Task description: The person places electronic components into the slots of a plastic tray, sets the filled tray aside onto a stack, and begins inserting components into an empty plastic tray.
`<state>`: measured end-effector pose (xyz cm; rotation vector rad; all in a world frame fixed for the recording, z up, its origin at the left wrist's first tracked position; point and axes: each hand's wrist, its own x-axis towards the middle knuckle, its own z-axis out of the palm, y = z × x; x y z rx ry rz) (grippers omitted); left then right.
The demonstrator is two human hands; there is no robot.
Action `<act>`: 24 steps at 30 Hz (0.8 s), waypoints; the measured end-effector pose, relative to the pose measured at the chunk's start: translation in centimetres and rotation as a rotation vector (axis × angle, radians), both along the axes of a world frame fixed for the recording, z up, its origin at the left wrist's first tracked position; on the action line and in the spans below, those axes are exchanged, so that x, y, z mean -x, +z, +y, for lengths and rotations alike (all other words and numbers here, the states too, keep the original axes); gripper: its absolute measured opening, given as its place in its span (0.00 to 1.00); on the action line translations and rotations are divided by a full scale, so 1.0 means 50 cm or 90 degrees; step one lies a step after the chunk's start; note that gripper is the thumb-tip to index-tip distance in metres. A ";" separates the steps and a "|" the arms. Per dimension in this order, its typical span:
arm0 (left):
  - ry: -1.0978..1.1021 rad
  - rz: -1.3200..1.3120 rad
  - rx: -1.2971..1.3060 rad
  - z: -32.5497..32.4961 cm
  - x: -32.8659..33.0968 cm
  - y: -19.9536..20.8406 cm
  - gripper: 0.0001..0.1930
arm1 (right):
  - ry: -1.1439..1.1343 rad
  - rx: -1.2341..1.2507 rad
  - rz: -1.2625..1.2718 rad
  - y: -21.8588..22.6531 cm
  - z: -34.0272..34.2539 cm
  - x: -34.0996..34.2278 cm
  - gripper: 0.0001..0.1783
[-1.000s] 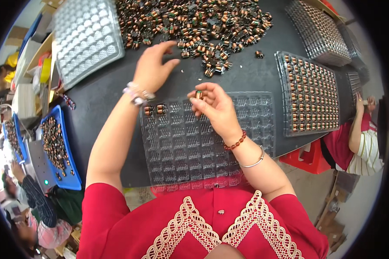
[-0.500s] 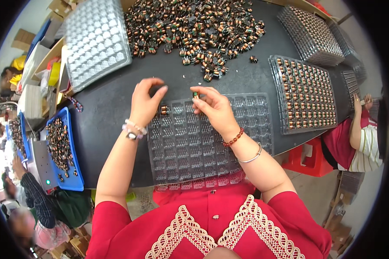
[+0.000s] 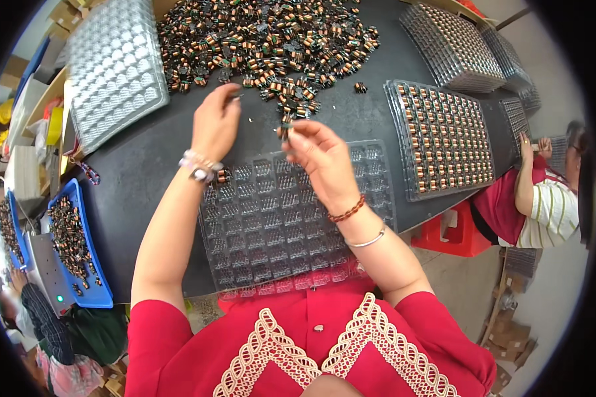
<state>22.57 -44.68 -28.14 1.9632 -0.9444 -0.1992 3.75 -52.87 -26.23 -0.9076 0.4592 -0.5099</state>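
My right hand (image 3: 321,162) pinches a small copper-wound coil (image 3: 285,130) between thumb and fingertips, above the far edge of a clear plastic tray (image 3: 291,225). That tray lies at the table's near edge, its rows of pockets mostly bare. A single coil (image 3: 221,176) sits in its far left corner pocket, just past my left wrist. My left hand (image 3: 215,126) is over the table beyond this corner, thumb and forefinger apart near the front of a large coil heap (image 3: 265,49). I see nothing clearly held in it.
A filled coil tray (image 3: 444,142) lies on the right, with stacked trays (image 3: 453,46) behind. Clear trays (image 3: 116,73) stand at far left, above a blue bin (image 3: 89,264) of coils. A co-worker (image 3: 543,192) sits at right beside a red stool (image 3: 453,231).
My left hand has reached farther away, toward the heap. The right hand still pinches its coil and has turned it slightly. The whole view has shifted, moving the table leftward in the picture.
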 end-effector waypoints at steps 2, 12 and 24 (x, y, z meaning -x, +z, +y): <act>0.007 0.061 0.029 0.054 0.017 0.004 0.13 | -0.022 0.039 0.013 0.036 -0.017 0.010 0.13; 0.018 0.125 0.041 0.119 0.099 -0.010 0.12 | 0.055 0.893 0.187 -0.021 -0.060 0.078 0.14; 0.029 0.058 -0.005 0.138 0.093 -0.021 0.12 | 0.107 0.895 0.193 -0.034 -0.049 0.071 0.09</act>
